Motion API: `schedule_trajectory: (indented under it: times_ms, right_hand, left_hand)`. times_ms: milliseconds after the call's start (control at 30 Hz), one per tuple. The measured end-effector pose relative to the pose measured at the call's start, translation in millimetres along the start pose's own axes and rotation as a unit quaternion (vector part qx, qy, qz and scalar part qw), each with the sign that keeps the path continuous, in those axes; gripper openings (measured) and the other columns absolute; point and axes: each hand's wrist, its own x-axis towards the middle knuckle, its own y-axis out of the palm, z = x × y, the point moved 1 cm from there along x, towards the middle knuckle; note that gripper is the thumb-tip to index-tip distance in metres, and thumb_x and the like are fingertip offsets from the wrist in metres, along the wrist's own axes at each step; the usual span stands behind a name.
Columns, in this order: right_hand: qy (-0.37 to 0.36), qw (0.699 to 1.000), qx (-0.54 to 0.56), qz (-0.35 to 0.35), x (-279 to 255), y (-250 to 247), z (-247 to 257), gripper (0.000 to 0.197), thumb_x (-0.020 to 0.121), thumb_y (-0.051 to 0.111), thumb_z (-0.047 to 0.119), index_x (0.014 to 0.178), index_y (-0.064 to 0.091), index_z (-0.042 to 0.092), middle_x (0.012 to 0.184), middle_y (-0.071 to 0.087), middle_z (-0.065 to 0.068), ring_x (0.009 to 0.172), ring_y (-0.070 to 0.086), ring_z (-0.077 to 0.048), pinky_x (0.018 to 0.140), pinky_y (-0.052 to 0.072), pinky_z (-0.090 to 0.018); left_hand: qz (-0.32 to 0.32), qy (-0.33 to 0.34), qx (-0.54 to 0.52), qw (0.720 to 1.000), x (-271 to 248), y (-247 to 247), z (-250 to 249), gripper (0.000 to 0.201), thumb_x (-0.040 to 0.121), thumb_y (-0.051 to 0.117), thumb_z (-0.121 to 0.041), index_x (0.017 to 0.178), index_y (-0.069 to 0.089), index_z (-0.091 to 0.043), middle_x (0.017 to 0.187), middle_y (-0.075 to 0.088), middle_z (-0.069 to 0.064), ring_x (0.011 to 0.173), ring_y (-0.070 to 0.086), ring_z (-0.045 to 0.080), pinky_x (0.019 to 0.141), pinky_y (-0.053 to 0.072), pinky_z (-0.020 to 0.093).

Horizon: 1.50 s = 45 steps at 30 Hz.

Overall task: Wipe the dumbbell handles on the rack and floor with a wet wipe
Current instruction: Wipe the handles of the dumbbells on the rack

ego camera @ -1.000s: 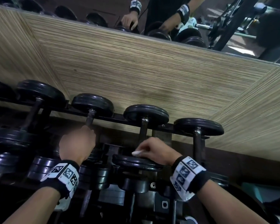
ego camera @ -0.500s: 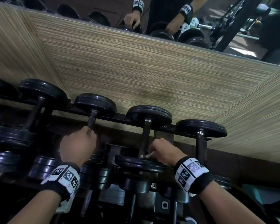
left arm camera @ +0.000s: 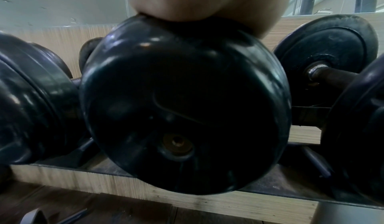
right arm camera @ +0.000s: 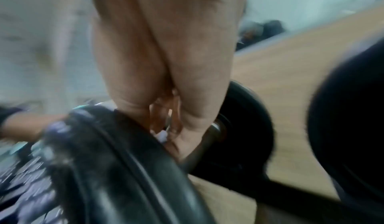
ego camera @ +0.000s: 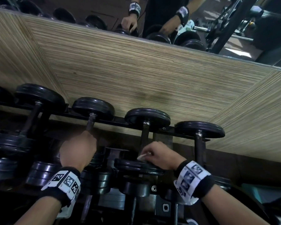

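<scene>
Right fingers (ego camera: 147,152) pinch the wipe (ego camera: 141,157) round the handle (ego camera: 144,135), just above the near plate (ego camera: 136,166); handle runs straight away from them. Left hand (ego camera: 77,151) grips the next handle (ego camera: 89,123), left of that plate

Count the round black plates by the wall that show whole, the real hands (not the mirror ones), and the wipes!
Plates: 4
Hands: 2, the left hand gripping a handle and the right hand
Wipe: 1, pinched in the right hand
Total: 7
</scene>
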Motion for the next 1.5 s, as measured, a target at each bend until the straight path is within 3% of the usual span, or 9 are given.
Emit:
schedule_trajectory:
  times_ms: [233, 400, 600, 733, 833, 967, 1100, 1333, 1500]
  right_hand:
    - [0.006, 0.997, -0.081, 0.019, 18, 5, 3, 0.025, 0.096, 0.065, 0.036, 0.098, 0.074, 0.012, 0.101, 0.071, -0.011, 0.097, 0.066, -0.029, 0.085, 0.055, -0.043]
    - [0.071, 0.993, -0.092, 0.011, 5, 2, -17, 0.013, 0.094, 0.066, 0.023, 0.085, 0.072, 0.015, 0.098, 0.07, -0.014, 0.093, 0.065, -0.031, 0.076, 0.052, -0.035]
    - [0.098, 0.98, 0.1, -0.144, -6, 21, -24, 0.009, 0.089, 0.065, 0.016, 0.09, 0.073, 0.017, 0.086, 0.073, 0.001, 0.076, 0.061, -0.005, 0.07, 0.044, -0.021]
    - [0.044, 0.938, 0.269, -0.214, -18, 36, -22, 0.02, 0.091, 0.068, 0.014, 0.105, 0.058, 0.023, 0.084, 0.063, -0.002, 0.073, 0.055, -0.009, 0.067, 0.044, -0.024]
    - [0.027, 0.911, 0.333, -0.243, -24, 43, -17, 0.027, 0.094, 0.067, 0.013, 0.112, 0.051, 0.023, 0.078, 0.059, 0.002, 0.07, 0.054, -0.006, 0.066, 0.043, -0.02]
    - [0.063, 0.87, 0.39, -0.297, -25, 61, -18, 0.028, 0.097, 0.065, 0.016, 0.118, 0.051, 0.028, 0.076, 0.07, -0.003, 0.076, 0.066, -0.011, 0.078, 0.05, -0.023]
    - [0.125, 0.849, 0.354, -0.372, -18, 75, -16, 0.011, 0.101, 0.056, 0.022, 0.106, 0.059, 0.031, 0.075, 0.071, 0.003, 0.07, 0.063, -0.004, 0.073, 0.049, -0.029]
    - [0.133, 0.855, 0.318, -0.387, -17, 77, -15, 0.018, 0.103, 0.049, 0.026, 0.095, 0.063, 0.035, 0.075, 0.07, 0.007, 0.068, 0.062, -0.004, 0.068, 0.045, -0.029]
    - [0.134, 0.86, 0.309, -0.384, -18, 77, -15, 0.024, 0.103, 0.048, 0.026, 0.089, 0.066, 0.035, 0.073, 0.07, 0.008, 0.071, 0.064, -0.006, 0.072, 0.05, -0.033]
  left_hand:
    - [0.012, 0.012, -0.004, 1.0, 0, 2, 9, 0.025, 0.095, 0.051, -0.035, 0.085, 0.067, -0.02, 0.064, 0.067, 0.001, 0.057, 0.05, 0.025, 0.06, 0.039, 0.032]
    - [-0.014, 0.019, -0.011, 1.0, -1, 7, 7, 0.023, 0.093, 0.057, -0.029, 0.076, 0.066, -0.017, 0.057, 0.064, 0.005, 0.05, 0.043, 0.026, 0.056, 0.035, 0.031]
    - [-0.025, 0.128, -0.068, 0.989, -11, 5, -6, 0.009, 0.089, 0.069, -0.032, 0.089, 0.069, -0.023, 0.076, 0.072, -0.003, 0.069, 0.067, 0.024, 0.066, 0.045, 0.034]
    - [0.253, 0.157, -0.349, 0.889, -41, 20, -62, 0.012, 0.093, 0.068, -0.025, 0.104, 0.067, -0.028, 0.091, 0.071, -0.013, 0.086, 0.065, -0.004, 0.08, 0.046, 0.012]
    - [0.374, 0.152, -0.382, 0.831, -40, 36, -84, 0.012, 0.093, 0.068, -0.024, 0.103, 0.071, -0.03, 0.096, 0.074, -0.011, 0.094, 0.066, -0.003, 0.089, 0.048, 0.017]
    - [0.388, 0.14, -0.353, 0.84, -22, 43, -85, 0.011, 0.088, 0.074, -0.021, 0.095, 0.073, -0.013, 0.082, 0.07, -0.007, 0.074, 0.061, 0.001, 0.072, 0.045, 0.013]
    - [0.296, 0.077, -0.258, 0.916, 0, 61, -75, 0.019, 0.084, 0.075, -0.017, 0.076, 0.058, -0.018, 0.077, 0.063, -0.005, 0.075, 0.059, 0.013, 0.063, 0.04, 0.019]
    - [0.535, 0.15, -0.254, 0.792, 5, 75, -88, 0.015, 0.094, 0.065, -0.013, 0.103, 0.075, -0.006, 0.087, 0.071, 0.002, 0.077, 0.06, 0.006, 0.076, 0.047, 0.021]
    - [0.516, 0.133, -0.28, 0.798, 1, 70, -86, 0.013, 0.095, 0.065, -0.015, 0.09, 0.076, -0.009, 0.073, 0.07, -0.005, 0.063, 0.058, -0.002, 0.065, 0.045, 0.013]
